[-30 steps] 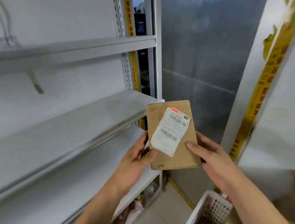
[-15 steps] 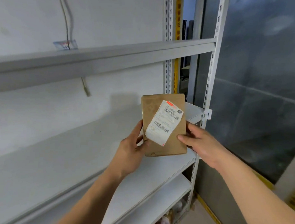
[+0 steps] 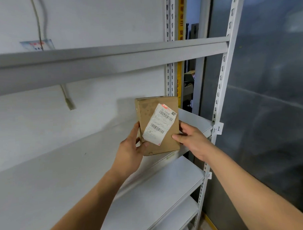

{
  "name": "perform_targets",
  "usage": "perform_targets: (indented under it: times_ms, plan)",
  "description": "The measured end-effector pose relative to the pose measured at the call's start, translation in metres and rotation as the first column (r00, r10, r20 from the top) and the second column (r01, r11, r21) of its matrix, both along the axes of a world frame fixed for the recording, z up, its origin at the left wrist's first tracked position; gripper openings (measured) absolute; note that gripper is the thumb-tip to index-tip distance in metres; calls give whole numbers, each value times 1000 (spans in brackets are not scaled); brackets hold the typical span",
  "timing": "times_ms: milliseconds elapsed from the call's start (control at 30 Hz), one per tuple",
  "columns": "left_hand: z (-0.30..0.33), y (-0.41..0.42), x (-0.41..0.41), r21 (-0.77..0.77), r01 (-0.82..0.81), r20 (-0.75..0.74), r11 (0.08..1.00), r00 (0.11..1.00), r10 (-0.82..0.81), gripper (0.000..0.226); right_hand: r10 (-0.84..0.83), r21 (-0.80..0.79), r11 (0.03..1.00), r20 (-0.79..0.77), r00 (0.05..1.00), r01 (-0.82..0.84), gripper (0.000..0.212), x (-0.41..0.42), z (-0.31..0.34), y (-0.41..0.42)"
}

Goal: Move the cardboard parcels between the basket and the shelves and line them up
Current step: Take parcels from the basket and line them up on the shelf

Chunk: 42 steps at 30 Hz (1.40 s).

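Mid-frame, left hand [image 3: 131, 150] & right hand [image 3: 191, 139] pinch parcel [image 3: 158, 126] upright over shelf [image 3: 62, 164]; released unsteadied, it prob tips.

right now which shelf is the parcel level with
The middle shelf, the one tagged A-1 on its right post. The parcel, held in both hands, stands at its right end; the top shelf is above it, the lower one beneath.

The cardboard parcel [image 3: 158, 126] stands upright at the right end of the middle shelf [image 3: 62, 164], its label [image 3: 159, 125] facing outward. The left hand [image 3: 131, 150] holds its left edge, the right hand [image 3: 191, 139] its right edge. Another shelf [image 3: 101, 61] runs above, two more below. The upright post [image 3: 222, 87] stands just right of the parcel, the wall [image 3: 91, 21] behind.
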<state>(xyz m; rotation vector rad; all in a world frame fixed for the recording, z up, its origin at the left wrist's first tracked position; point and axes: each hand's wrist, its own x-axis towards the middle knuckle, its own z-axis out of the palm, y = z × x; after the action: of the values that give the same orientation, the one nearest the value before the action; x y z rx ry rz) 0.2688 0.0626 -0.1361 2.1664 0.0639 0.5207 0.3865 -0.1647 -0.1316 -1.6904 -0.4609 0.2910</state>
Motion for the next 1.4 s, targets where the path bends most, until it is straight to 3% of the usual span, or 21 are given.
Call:
perform_targets:
  times_ms: [400, 533, 867, 1233, 1400]
  plan:
    - [-18, -14, 155, -17, -172, 45, 985, 984, 173, 77, 98, 37, 995, -8, 995, -97, 69, 181, -11, 17]
    - [-18, -9, 193, -46, -190, 46, 981, 980, 192, 84, 58, 11, 998, -11, 998, -58, 66, 217, -10, 33]
    - [-11, -3, 260, -80, -236, 32, 968, 970, 239, 96, -63, 58, 996, -53, 997, 66, 74, 261, 0, 56]
    - [-19, -4, 304, -39, -293, 69, 955, 953, 295, 99, -91, 18, 996, -16, 996, 91, 74, 298, -4, 59]
    - [-18, -2, 316, -93, -281, 67, 955, 955, 288, 98, -83, 7, 997, -15, 996, 83, 72, 302, 2, 62]
